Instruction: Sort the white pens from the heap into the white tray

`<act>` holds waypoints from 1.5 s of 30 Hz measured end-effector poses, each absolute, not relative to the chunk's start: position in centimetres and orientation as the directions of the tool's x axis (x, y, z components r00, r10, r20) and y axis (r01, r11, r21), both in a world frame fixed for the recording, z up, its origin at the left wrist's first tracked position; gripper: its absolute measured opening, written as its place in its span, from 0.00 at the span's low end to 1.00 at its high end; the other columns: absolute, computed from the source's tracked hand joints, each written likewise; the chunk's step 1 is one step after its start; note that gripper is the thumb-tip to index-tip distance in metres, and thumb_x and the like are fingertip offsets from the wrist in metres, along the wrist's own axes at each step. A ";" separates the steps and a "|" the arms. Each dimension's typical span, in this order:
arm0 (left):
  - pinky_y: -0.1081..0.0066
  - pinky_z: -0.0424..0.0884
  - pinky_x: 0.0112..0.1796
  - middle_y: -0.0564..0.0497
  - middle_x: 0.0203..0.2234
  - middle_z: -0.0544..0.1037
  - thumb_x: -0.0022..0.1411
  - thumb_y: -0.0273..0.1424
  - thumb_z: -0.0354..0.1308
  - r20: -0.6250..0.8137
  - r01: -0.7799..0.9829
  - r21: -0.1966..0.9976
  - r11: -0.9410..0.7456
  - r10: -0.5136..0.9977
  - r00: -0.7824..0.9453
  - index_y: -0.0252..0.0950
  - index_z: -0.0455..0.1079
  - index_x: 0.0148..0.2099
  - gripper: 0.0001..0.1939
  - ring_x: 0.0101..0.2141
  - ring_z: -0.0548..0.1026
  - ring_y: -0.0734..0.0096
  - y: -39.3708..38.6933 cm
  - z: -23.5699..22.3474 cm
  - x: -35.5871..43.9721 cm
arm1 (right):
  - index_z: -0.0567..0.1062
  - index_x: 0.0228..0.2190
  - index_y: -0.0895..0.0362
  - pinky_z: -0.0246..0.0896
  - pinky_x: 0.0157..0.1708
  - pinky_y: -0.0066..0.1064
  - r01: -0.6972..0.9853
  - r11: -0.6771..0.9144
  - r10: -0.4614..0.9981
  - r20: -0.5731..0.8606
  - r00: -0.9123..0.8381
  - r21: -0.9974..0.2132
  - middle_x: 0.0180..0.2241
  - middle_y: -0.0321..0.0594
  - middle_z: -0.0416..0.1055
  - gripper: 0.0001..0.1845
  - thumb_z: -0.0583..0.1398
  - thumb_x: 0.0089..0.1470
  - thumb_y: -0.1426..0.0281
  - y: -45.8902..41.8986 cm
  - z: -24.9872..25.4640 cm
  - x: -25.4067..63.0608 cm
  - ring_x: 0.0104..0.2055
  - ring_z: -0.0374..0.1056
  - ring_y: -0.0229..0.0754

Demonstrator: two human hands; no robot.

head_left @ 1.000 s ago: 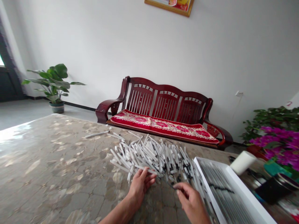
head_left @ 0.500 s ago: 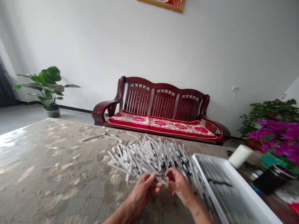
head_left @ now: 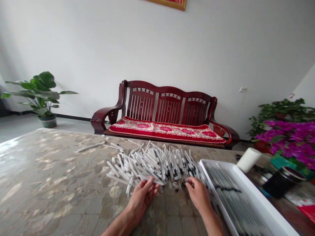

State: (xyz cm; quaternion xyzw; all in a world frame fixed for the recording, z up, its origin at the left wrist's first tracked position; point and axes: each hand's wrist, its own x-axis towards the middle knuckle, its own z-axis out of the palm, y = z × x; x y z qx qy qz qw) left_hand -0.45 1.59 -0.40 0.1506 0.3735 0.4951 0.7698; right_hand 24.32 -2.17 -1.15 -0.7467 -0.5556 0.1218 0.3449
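Note:
My left hand (head_left: 144,195) is closed round a whitish translucent pen barrel (head_left: 157,182), which lies crosswise over the near edge of the pile. Farther right, my right hand (head_left: 198,192) has its fingertips pinched together low at the pile's front edge, beside small black pieces (head_left: 176,189). Whatever those fingers hold, if anything, is too small to make out. A heap of white pen barrels (head_left: 145,160) with black parts among them spreads in front of both hands. Right of my right hand stands a shallow white box (head_left: 264,205) with rows of pens (head_left: 236,200) in it.
The patterned tabletop (head_left: 54,186) stretches left. A few loose pens (head_left: 91,146) lie at the far left of the heap. Beyond the box are a white roll (head_left: 249,160), a black cup (head_left: 282,182) and purple flowers (head_left: 290,141). A red wooden bench (head_left: 169,101) stands behind the table.
My right hand has moved away from the pen barrel, rightward to the pile's edge. My left hand keeps the barrel and has shifted slightly left. The view has turned a little right.

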 end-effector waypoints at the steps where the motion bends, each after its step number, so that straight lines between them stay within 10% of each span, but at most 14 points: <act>1: 0.78 0.78 0.26 0.50 0.24 0.79 0.64 0.20 0.59 -0.425 -0.645 0.608 0.464 0.876 0.230 0.31 0.72 0.34 0.05 0.26 0.82 0.72 1.6 -0.4 -0.5 | 0.78 0.32 0.53 0.67 0.40 0.31 0.787 -0.151 0.926 0.193 0.325 -0.598 0.36 0.40 0.78 0.09 0.56 0.55 0.70 -2.1 -1.4 24.2 0.39 0.75 0.44; 10: 0.78 0.78 0.27 0.49 0.24 0.79 0.62 0.20 0.61 -0.406 -0.633 0.633 0.446 0.887 0.220 0.31 0.72 0.34 0.04 0.26 0.81 0.72 1.6 -0.4 -0.7 | 0.74 0.28 0.52 0.63 0.36 0.30 0.927 -0.037 0.927 0.333 0.171 -0.373 0.32 0.39 0.74 0.08 0.57 0.55 0.75 -1.7 -3.8 23.9 0.36 0.73 0.44; 16: 0.79 0.78 0.26 0.51 0.23 0.79 0.59 0.19 0.64 -0.411 -0.634 0.637 0.438 0.889 0.201 0.32 0.72 0.34 0.05 0.26 0.81 0.72 1.6 -0.6 -0.8 | 0.78 0.33 0.52 0.68 0.40 0.34 0.804 0.050 0.887 0.397 0.237 -0.593 0.36 0.43 0.77 0.12 0.55 0.56 0.71 -1.7 -3.4 23.4 0.39 0.75 0.47; 21: 0.80 0.77 0.27 0.51 0.23 0.79 0.52 0.19 0.70 -0.403 -0.645 0.640 0.416 0.897 0.179 0.32 0.72 0.33 0.09 0.27 0.82 0.71 1.6 -0.7 -1.0 | 0.78 0.38 0.54 0.73 0.29 0.37 0.298 0.076 0.914 0.186 0.362 -0.951 0.30 0.43 0.78 0.18 0.58 0.56 0.54 -1.7 -3.5 19.3 0.29 0.75 0.47; 28: 0.79 0.77 0.30 0.51 0.24 0.81 0.47 0.22 0.74 -0.345 -0.626 0.677 0.387 0.918 0.194 0.33 0.74 0.31 0.12 0.28 0.81 0.72 1.6 -1.3 -1.2 | 0.78 0.31 0.55 0.76 0.28 0.39 -0.149 0.096 0.930 0.035 0.367 -0.984 0.28 0.43 0.79 0.21 0.68 0.43 0.51 -1.8 -2.5 14.0 0.30 0.77 0.51; 45: 0.80 0.77 0.29 0.52 0.22 0.80 0.37 0.26 0.79 -0.325 -0.618 0.695 0.369 0.927 0.188 0.33 0.74 0.28 0.17 0.26 0.79 0.74 1.5 -1.5 -1.2 | 0.79 0.28 0.54 0.71 0.23 0.33 -0.075 0.108 0.925 0.072 0.372 -0.991 0.25 0.40 0.78 0.18 0.68 0.42 0.53 -1.2 -2.6 13.5 0.26 0.75 0.47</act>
